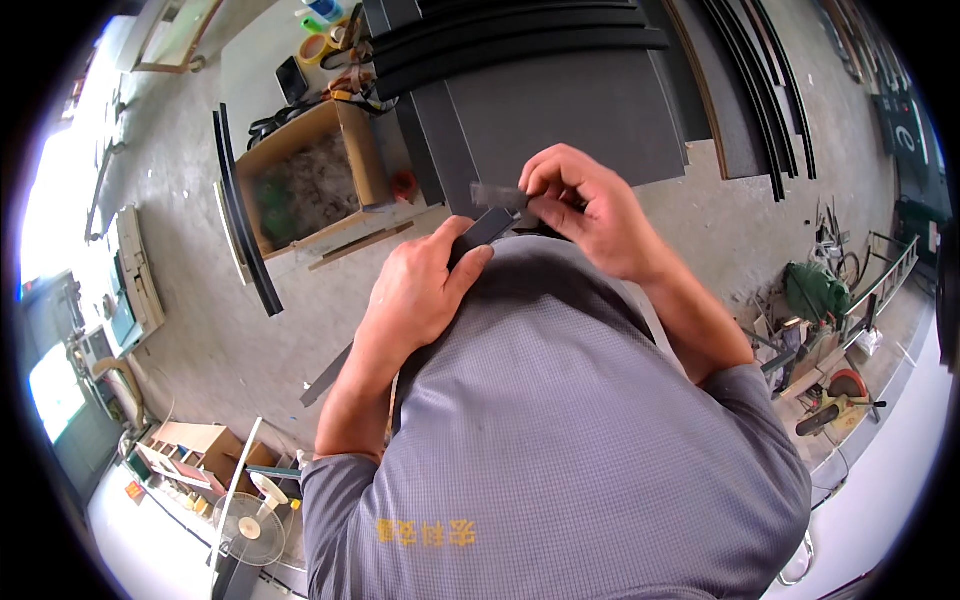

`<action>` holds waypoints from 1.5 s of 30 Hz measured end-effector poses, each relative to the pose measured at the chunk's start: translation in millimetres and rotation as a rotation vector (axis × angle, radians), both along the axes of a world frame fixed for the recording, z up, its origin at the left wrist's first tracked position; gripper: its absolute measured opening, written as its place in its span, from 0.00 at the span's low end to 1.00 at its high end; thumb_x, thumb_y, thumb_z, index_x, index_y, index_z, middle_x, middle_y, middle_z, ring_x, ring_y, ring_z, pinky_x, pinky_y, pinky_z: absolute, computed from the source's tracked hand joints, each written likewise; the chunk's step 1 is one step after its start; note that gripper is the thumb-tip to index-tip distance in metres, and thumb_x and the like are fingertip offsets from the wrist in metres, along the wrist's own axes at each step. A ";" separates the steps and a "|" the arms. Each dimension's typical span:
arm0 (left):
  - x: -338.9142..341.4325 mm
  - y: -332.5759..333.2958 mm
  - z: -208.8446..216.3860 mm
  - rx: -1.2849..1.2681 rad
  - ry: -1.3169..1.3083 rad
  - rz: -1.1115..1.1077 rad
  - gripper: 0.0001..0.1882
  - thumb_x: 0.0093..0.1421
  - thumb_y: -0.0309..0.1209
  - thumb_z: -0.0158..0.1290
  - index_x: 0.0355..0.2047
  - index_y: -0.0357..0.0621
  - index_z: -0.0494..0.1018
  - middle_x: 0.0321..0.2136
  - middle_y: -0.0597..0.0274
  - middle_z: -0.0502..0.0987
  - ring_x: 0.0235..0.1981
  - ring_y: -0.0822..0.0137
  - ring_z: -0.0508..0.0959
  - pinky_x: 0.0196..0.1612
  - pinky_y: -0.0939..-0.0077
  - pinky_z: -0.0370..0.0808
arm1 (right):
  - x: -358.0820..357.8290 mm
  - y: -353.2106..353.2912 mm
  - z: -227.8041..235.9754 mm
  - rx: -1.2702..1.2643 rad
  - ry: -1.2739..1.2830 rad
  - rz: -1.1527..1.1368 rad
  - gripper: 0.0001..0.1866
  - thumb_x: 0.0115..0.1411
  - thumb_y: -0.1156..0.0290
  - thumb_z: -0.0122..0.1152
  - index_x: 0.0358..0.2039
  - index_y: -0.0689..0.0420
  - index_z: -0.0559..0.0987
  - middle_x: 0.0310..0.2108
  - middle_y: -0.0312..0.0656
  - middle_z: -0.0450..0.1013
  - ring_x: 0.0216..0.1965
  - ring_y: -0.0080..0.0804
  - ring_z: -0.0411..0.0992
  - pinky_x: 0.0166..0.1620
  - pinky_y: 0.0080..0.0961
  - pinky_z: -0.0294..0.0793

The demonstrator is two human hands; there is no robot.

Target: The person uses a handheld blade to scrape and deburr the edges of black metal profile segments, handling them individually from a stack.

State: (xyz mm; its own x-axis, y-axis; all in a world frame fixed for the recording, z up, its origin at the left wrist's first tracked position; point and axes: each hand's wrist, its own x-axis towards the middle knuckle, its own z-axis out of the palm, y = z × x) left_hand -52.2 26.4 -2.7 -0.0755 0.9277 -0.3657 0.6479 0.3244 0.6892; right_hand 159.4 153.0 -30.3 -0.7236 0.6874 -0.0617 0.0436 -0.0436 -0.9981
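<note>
Landmark: open cardboard box (362, 160), pale crumpled stuff and something green inside. Left hand (415, 285) to the box's lower right, closed round a dark grey bar (487, 232), thumb laid along the top near its end. Bar lies right of and below the box, its far part running down and left, behind the left forearm. Right hand (590, 215) farther right of the box, fingers bent, pinching a thin dark strip (497, 195) that points back toward the box. Strip sits just above the bar's end; blurred there, so cannot say whether the two touch. Grey shirt (560, 400) fills the space below the hands.

Right of the box: large dark panels (570, 120), flat, with black lengths (510, 45) across their upper part. Left of the box, close by: long black strips (245, 225), slightly bowed in this lens. Above the box: phone (292, 80) and yellowish tape roll (315, 48). Just off the box's right side: small reddish roll (404, 184). Well below the box: fan (250, 528)
</note>
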 end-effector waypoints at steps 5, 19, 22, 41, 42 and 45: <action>-3.9 -5.7 -6.7 0.037 -0.121 0.022 0.25 0.70 0.46 0.55 0.53 0.37 0.75 0.32 0.38 0.82 0.36 0.37 0.81 0.41 0.52 0.77 | -2.1 -0.2 -11.3 0.056 0.000 -0.011 0.09 0.64 0.85 0.64 0.42 0.58 0.76 0.45 0.36 0.70 0.36 0.24 0.69 0.41 0.21 0.73; -6.4 -9.7 -8.9 0.048 -0.204 0.004 0.27 0.71 0.50 0.53 0.52 0.35 0.75 0.25 0.42 0.78 0.29 0.43 0.80 0.37 0.59 0.76 | -3.7 -8.8 -10.0 0.038 0.081 -0.005 0.08 0.66 0.82 0.64 0.41 0.56 0.76 0.46 0.33 0.69 0.36 0.17 0.65 0.38 0.17 0.67; -11.3 -1.5 -4.7 -0.094 -0.246 0.082 0.28 0.72 0.52 0.52 0.49 0.33 0.75 0.23 0.49 0.78 0.26 0.55 0.80 0.35 0.62 0.75 | -4.0 -2.3 -6.0 0.141 0.017 -0.037 0.07 0.64 0.82 0.66 0.39 0.58 0.77 0.43 0.34 0.71 0.36 0.21 0.68 0.39 0.19 0.69; -38.1 12.5 -28.4 -0.622 -0.789 0.148 0.34 0.78 0.55 0.40 0.34 0.34 0.78 0.22 0.60 0.79 0.20 0.70 0.80 0.26 0.76 0.78 | -2.1 -6.7 -6.6 0.356 -0.081 -0.047 0.06 0.61 0.83 0.69 0.37 0.63 0.81 0.34 0.38 0.77 0.33 0.27 0.75 0.37 0.23 0.75; -37.6 12.8 -27.5 -0.620 -0.790 0.149 0.34 0.78 0.55 0.40 0.34 0.34 0.78 0.22 0.60 0.79 0.20 0.70 0.80 0.25 0.76 0.78 | -1.7 -5.3 -7.1 0.386 -0.081 -0.040 0.06 0.60 0.84 0.69 0.37 0.63 0.81 0.34 0.39 0.77 0.33 0.27 0.75 0.38 0.23 0.75; -36.6 13.0 -26.2 -0.618 -0.799 0.158 0.33 0.78 0.54 0.40 0.35 0.35 0.78 0.22 0.59 0.79 0.20 0.70 0.80 0.24 0.77 0.78 | -0.1 -0.1 -12.2 0.364 -0.150 -0.099 0.06 0.59 0.80 0.70 0.37 0.61 0.82 0.33 0.43 0.78 0.35 0.38 0.79 0.39 0.29 0.78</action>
